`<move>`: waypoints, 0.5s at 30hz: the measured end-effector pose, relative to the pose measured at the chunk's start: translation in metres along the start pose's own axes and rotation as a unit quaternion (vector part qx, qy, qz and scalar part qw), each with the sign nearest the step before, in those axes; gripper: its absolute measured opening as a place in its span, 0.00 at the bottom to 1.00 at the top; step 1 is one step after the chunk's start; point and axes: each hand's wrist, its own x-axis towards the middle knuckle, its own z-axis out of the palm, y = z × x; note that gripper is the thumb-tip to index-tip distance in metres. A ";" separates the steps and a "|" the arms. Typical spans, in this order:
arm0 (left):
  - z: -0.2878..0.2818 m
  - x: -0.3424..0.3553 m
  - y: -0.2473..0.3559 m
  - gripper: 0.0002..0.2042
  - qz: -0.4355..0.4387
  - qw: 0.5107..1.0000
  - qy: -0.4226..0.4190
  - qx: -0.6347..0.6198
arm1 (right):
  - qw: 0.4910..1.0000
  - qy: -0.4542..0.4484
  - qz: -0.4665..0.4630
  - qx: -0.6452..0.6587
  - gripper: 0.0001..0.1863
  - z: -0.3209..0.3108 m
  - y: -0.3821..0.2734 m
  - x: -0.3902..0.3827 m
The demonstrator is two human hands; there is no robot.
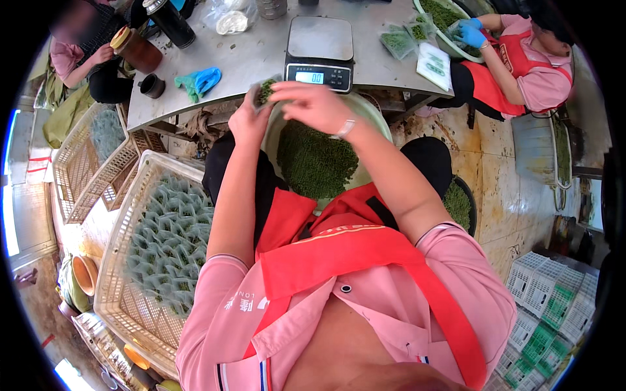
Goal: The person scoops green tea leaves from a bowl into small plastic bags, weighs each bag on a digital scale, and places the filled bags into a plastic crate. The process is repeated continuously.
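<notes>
left hand (248,117) pinching small clear packet (265,91) of green leaves, above bowl (375,114) on lap | right hand (312,104) cupped, fingers at packet mouth | keep mouth upward over bowl, add sparingly, mind spills | scale (320,53) on table (261,52) just beyond

Bare steel stretch along the near edge of the grey metal table (261,58), between crumpled blue glove (199,81) and digital scale (320,53). Right of scale, open up to small green-filled clear packets (398,40). Far left corner crowded by brown jar (135,49) and black flask (169,23).
</notes>
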 end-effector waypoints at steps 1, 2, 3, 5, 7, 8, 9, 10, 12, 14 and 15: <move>-0.001 0.003 0.002 0.27 -0.033 0.999 0.000 -0.033 | 0.994 0.091 0.038 0.036 0.16 -0.018 0.005 -0.014; 0.000 0.006 0.003 0.28 -0.051 0.996 -0.012 -0.072 | 0.978 0.182 0.076 0.074 0.16 -0.036 0.011 -0.029; -0.001 0.007 0.003 0.28 -0.072 0.991 -0.022 -0.110 | 0.941 0.298 0.150 0.057 0.15 -0.057 0.009 -0.037; 0.005 0.008 -0.004 0.29 -0.089 0.972 -0.016 -0.218 | 0.877 0.423 0.190 -0.126 0.21 -0.130 0.077 -0.058; 0.025 0.015 -0.013 0.29 -0.063 0.959 0.001 -0.277 | 0.851 0.442 0.143 -0.244 0.23 -0.184 0.125 -0.057; 0.030 0.018 -0.015 0.28 -0.050 0.951 0.010 -0.304 | 0.846 0.419 0.099 -0.315 0.23 -0.211 0.153 -0.054; 0.031 0.019 -0.017 0.28 -0.048 0.947 0.021 -0.316 | 0.875 0.360 0.170 -0.274 0.21 -0.221 0.154 -0.041; 0.030 0.018 -0.017 0.27 -0.048 0.943 0.034 -0.326 | 0.897 0.294 0.238 -0.230 0.19 -0.225 0.153 -0.030; 0.020 0.016 -0.004 0.23 -0.056 0.949 0.045 -0.307 | 0.896 0.357 0.245 -0.097 0.14 -0.231 0.153 -0.016; -0.002 0.004 0.000 0.20 -0.078 0.949 0.059 -0.299 | 0.889 0.417 0.188 -0.016 0.11 -0.197 0.107 0.003; -0.019 -0.005 0.005 0.19 -0.113 0.914 0.051 -0.387 | 0.899 0.418 0.128 0.017 0.12 -0.175 0.084 0.007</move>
